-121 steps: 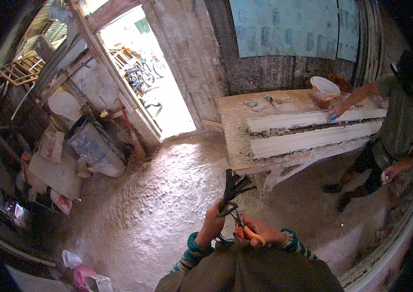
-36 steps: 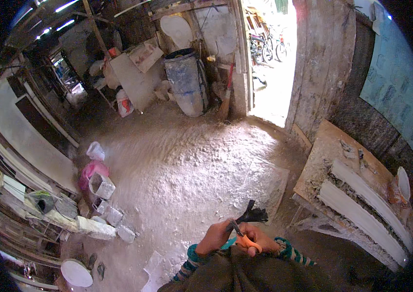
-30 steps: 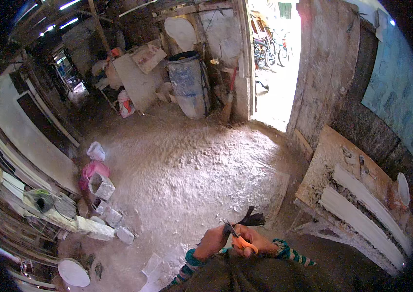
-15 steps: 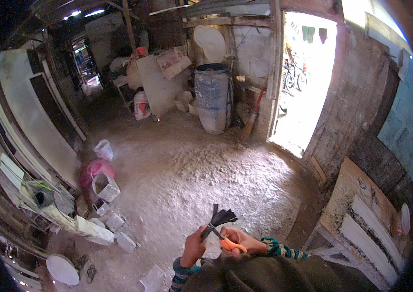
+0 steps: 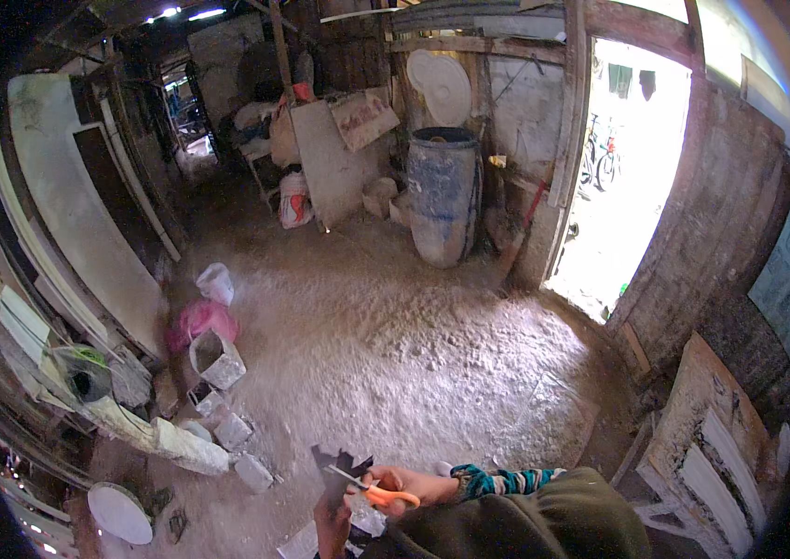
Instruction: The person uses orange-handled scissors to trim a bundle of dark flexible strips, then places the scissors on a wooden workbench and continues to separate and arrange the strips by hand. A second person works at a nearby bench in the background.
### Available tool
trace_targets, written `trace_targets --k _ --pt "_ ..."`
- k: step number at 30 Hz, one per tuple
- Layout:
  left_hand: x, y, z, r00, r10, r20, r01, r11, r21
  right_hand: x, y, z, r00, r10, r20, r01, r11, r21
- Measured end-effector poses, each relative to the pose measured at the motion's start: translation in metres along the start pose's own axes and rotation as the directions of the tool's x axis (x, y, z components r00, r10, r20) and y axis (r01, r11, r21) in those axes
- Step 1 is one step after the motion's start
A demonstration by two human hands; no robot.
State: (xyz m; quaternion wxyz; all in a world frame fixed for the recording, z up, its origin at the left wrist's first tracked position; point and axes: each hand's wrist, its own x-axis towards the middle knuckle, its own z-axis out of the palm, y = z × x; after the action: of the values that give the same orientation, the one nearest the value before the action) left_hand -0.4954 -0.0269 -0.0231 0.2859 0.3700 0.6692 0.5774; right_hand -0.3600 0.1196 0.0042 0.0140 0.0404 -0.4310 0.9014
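My right hand [image 5: 416,484] is closed around the orange handles of a pair of scissors [image 5: 393,497]. Their blades point left and lie across a bundle of black strips [image 5: 337,458]. The bundle, which looks like fabric or thin plastic, is gripped from below by my left hand [image 5: 330,515]. That hand is in shadow, and its fingers are only partly visible. Both hands are close together at the lower middle of the view. Whether the blades are cutting into the strips I cannot make out.
Dusty, uneven ground spreads ahead. A blue barrel [image 5: 443,200] stands by the back wall, left of a bright doorway [image 5: 623,177]. Off-white blocks [image 5: 233,430] and a pink bag [image 5: 201,321] lie at left. A rough board table [image 5: 693,419] is at right.
Both hands have moved left and lower, with the scissors and black strips. The scissors' blades now point left across the strips. The view has shifted slightly.
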Motion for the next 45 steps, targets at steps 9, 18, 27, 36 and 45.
trace_targets --k 9,18,27,36,45 --pt "0.061 -0.034 -0.034 0.943 -0.091 -0.319 0.153 0.973 0.174 0.092 -0.026 -0.047 0.967 0.024 0.252 -0.079 0.974 0.21" --pt "0.142 -0.018 -0.039 0.788 -0.097 -0.608 -0.062 0.97 -0.235 0.201 -0.09 -0.138 0.871 0.285 0.4 -0.314 0.949 0.008" --pt "0.138 -0.016 -0.044 0.41 -0.237 -0.88 -0.148 0.935 -0.321 0.325 -0.025 -0.178 0.504 0.546 0.669 -0.588 0.784 -0.197" --pt "0.024 -0.028 -0.06 0.045 -0.3 -0.953 -0.225 0.926 -0.302 0.339 0.063 -0.062 0.112 0.618 0.778 -0.762 0.556 -0.332" --pt "-0.079 -0.042 -0.148 -0.12 -0.212 -0.97 -0.233 0.956 -0.18 0.383 0.148 0.078 -0.105 0.574 0.812 -0.745 0.496 -0.447"
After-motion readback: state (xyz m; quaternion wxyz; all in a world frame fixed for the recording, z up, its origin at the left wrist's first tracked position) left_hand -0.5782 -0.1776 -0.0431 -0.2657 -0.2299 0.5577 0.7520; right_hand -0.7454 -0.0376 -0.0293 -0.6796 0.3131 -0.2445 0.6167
